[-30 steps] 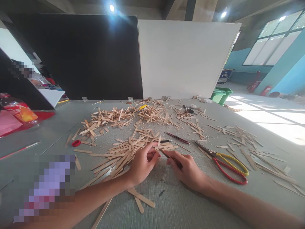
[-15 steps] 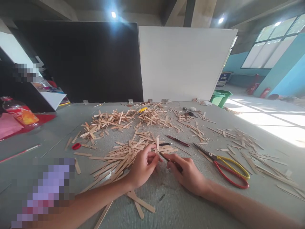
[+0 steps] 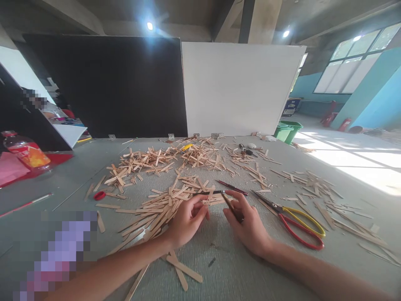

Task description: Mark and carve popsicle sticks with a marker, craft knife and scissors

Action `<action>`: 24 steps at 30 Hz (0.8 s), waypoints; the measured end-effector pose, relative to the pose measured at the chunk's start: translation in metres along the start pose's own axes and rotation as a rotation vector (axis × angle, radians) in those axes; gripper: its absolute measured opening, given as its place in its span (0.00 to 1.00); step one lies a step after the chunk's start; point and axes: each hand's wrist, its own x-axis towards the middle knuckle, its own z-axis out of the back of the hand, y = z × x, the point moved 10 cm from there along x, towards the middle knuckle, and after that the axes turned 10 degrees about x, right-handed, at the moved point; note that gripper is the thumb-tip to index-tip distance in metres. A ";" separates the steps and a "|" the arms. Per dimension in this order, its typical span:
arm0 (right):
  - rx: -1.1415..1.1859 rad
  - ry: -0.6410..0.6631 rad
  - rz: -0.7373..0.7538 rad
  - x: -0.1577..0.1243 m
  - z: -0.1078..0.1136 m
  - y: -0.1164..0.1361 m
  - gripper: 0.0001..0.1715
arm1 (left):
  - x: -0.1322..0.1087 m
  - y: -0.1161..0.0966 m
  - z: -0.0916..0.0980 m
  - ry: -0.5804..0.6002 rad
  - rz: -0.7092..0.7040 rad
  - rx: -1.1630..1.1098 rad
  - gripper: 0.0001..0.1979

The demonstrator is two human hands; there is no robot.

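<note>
My left hand (image 3: 191,217) is closed, fingertips pinching a small wooden craft stick (image 3: 211,195) that stands up tilted from them. Facing it, my right hand (image 3: 247,219) is closed around a slim dark tool (image 3: 227,202); its exact kind is hard to make out. The tool's tip points up and left, a little apart from the craft stick. Behind the fingertips lies a black pen (image 3: 216,192), partly hidden. A pile of craft sticks (image 3: 166,205) spreads beside and under my left forearm. To the right of my right hand lie scissors (image 3: 290,213) with red and yellow handles.
Further heaps of sticks (image 3: 200,156) cover the table's far part, with a yellow object (image 3: 187,147) among them. A dark red pen (image 3: 232,187), a red ring (image 3: 99,195), keys (image 3: 247,150) and a drink bottle (image 3: 26,150) lie around. Black and white panels (image 3: 244,88) border the back.
My right hand has drawn the dark tool away from the craft stick, with the tool now pointing more steeply up. The stick in my left hand has tilted to the right. The view has shifted slightly.
</note>
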 end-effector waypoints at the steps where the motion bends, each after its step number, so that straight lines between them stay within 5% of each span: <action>1: 0.007 -0.012 -0.022 0.001 0.002 -0.001 0.20 | -0.001 -0.003 -0.001 0.017 -0.012 0.027 0.23; 5: 0.077 0.043 -0.057 0.006 0.002 0.000 0.12 | -0.006 -0.021 -0.010 0.120 -0.102 0.129 0.19; 8: 0.135 0.083 -0.064 0.008 -0.001 0.000 0.18 | -0.010 -0.030 -0.016 0.174 -0.154 0.214 0.18; 15: 0.167 0.091 -0.102 0.010 -0.003 -0.010 0.21 | -0.016 -0.041 -0.006 -0.079 -0.386 0.498 0.12; 20: 0.159 0.090 -0.102 0.010 -0.004 -0.010 0.21 | -0.028 -0.054 -0.011 -0.113 -0.588 0.630 0.12; 24: 0.165 0.086 -0.122 0.011 -0.004 -0.013 0.20 | -0.030 -0.055 -0.014 -0.125 -0.619 0.734 0.11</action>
